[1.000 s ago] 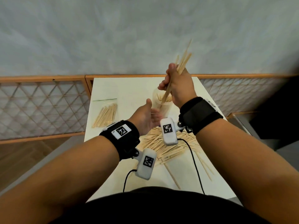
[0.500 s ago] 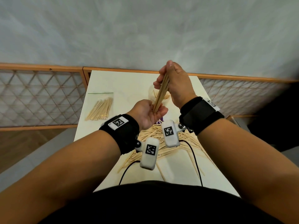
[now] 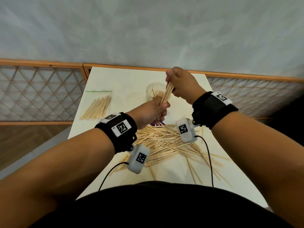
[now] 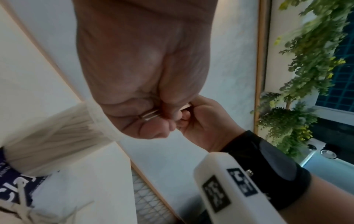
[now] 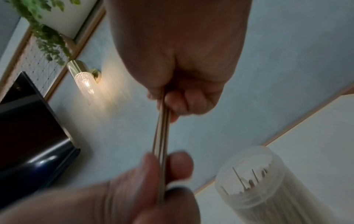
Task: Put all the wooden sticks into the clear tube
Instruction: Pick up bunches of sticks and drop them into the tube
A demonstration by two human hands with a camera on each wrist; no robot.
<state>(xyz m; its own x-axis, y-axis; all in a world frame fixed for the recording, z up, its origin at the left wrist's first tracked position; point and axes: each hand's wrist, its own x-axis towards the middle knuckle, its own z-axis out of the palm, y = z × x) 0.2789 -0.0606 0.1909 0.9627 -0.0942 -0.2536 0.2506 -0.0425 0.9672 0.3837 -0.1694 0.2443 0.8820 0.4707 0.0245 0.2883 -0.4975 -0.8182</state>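
A small bundle of wooden sticks [image 3: 167, 93] hangs above the table, held at both ends. My right hand [image 3: 179, 84] grips its upper end and my left hand [image 3: 154, 111] grips its lower end. In the right wrist view the bundle [image 5: 161, 151] runs between the fingers of both hands. The clear tube [image 3: 155, 93] stands upright just behind the bundle, with several sticks inside; the same tube [image 5: 268, 186] appears low right in the right wrist view. A loose pile of sticks [image 3: 166, 145] lies on the white table [image 3: 130, 83] under my wrists.
A clear bag of sticks [image 3: 97, 108] with a green strip lies at the table's left. A purple-printed label [image 3: 155, 124] shows under my left hand. Wrist-camera cables [image 3: 208, 160] trail over the pile. A wooden lattice rail [image 3: 41, 92] borders the table.
My right hand has lowered the bundle from high in the air toward the tube's mouth. My left hand rose and took hold of the bundle's lower end.
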